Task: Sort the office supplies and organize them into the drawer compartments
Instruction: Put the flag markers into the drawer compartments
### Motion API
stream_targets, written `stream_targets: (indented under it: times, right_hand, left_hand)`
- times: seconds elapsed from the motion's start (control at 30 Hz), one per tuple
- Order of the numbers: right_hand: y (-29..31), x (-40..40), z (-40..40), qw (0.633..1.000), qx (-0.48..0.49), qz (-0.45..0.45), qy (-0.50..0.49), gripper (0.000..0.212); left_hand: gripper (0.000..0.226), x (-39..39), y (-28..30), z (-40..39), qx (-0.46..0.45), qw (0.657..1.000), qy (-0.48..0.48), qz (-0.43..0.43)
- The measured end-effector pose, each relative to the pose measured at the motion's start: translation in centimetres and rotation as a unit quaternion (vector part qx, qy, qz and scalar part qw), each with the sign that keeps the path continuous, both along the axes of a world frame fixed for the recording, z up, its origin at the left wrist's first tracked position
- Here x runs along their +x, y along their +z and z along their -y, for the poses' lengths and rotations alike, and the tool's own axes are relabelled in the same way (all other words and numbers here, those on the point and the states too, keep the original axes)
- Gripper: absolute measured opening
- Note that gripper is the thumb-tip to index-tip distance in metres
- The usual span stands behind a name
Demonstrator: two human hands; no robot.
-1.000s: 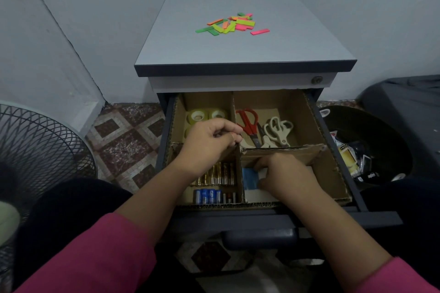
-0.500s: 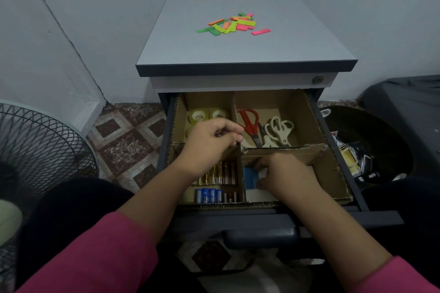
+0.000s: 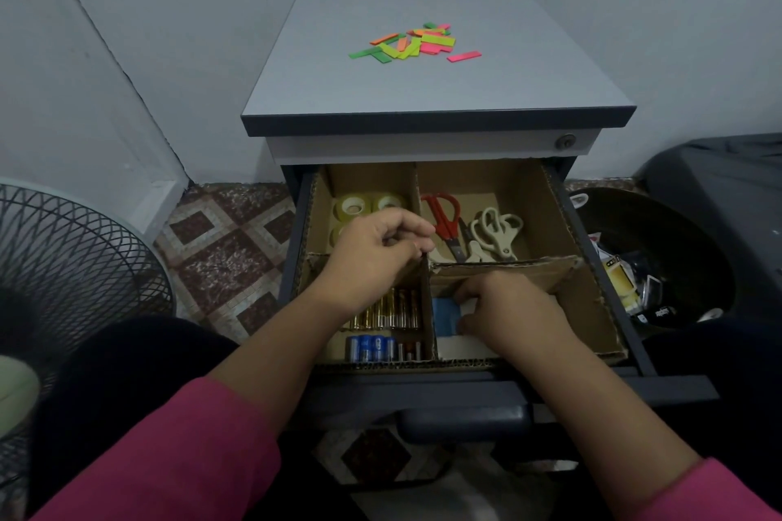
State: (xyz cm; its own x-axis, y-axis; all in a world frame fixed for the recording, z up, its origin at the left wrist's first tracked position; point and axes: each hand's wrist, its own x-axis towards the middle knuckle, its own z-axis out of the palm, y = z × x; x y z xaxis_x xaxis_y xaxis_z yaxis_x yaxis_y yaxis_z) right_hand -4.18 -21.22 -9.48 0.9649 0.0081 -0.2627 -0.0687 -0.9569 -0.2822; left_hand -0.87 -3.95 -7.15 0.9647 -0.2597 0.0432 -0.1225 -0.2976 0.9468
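The open drawer (image 3: 609, 383) holds a cardboard divider (image 3: 503, 266) with four compartments. Tape rolls (image 3: 351, 205) lie back left, red scissors (image 3: 444, 220) and beige scissors (image 3: 495, 231) back right, batteries (image 3: 391, 315) front left. My left hand (image 3: 372, 254) pinches the top of the divider's centre wall. My right hand (image 3: 508, 311) is down in the front right compartment, fingers curled on a small blue and white box (image 3: 444, 315). A white box (image 3: 461, 347) lies in front of it. Neon sticky flags (image 3: 410, 42) lie scattered on the cabinet top (image 3: 436, 97).
A fan grille (image 3: 72, 266) stands at the left on the tiled floor. A dark bin (image 3: 660, 262) with rubbish sits right of the drawer, with a dark object (image 3: 728, 182) behind it. My dark-clothed knees are under the drawer front.
Both hands stay where they were; the right hand's fingers shift slightly on the blue box. The view has barely moved.
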Motion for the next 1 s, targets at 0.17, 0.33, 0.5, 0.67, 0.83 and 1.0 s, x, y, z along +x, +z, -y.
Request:
stream_targets:
  times: [0.17,0.33,0.5,0.67,0.83,1.0]
  right_hand:
    - [0.3,0.0,0.1,1.000,0.008,-0.013,-0.009,0.036]
    - [0.2,-0.1,0.1,1.000,0.008,-0.015,-0.011,0.036]
    - [0.0,-0.1,0.1,1.000,-0.004,-0.005,-0.008,0.036]
    - [-0.1,0.0,0.0,1.000,-0.004,-0.005,-0.007,0.035]
    - [-0.1,0.0,0.1,1.000,-0.001,0.004,-0.007,0.036]
    - [0.0,0.0,0.2,1.000,-0.001,0.005,0.001,0.033]
  left_hand:
    - [0.019,-0.9,-0.1,0.3,0.113,0.981,-0.159,0.020]
    - [0.018,-0.6,-0.6,0.5,0.234,0.952,-0.164,0.113]
    - [0.020,-0.4,-0.9,0.2,0.156,0.977,-0.080,0.118]
    - [0.020,-0.3,-1.1,0.2,0.142,0.981,-0.074,0.106]
    - [0.021,-0.3,-1.1,0.2,0.129,0.984,-0.073,0.099]
    - [0.021,-0.3,-1.3,0.2,0.125,0.985,-0.074,0.096]
